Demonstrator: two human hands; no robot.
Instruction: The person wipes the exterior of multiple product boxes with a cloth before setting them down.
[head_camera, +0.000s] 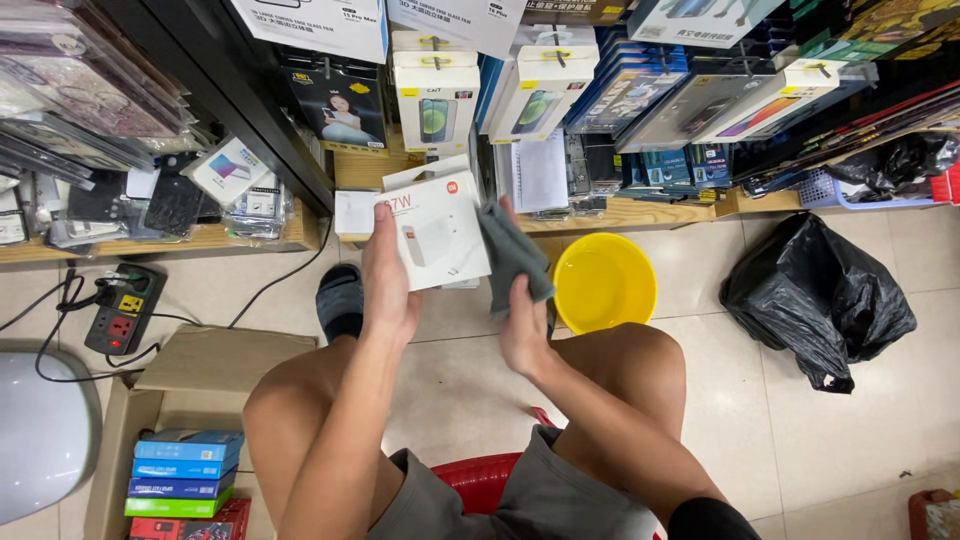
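While the left hand (388, 285) grips a white box (438, 232) by its side, the right hand (524, 335) squeezes a grey cloth (512, 255) against the box's other edge. The box is up in front of the shelves. A yellow bowl (606, 283) sits on the floor just beside the cloth, and a black bag (815, 295) lies farther right.
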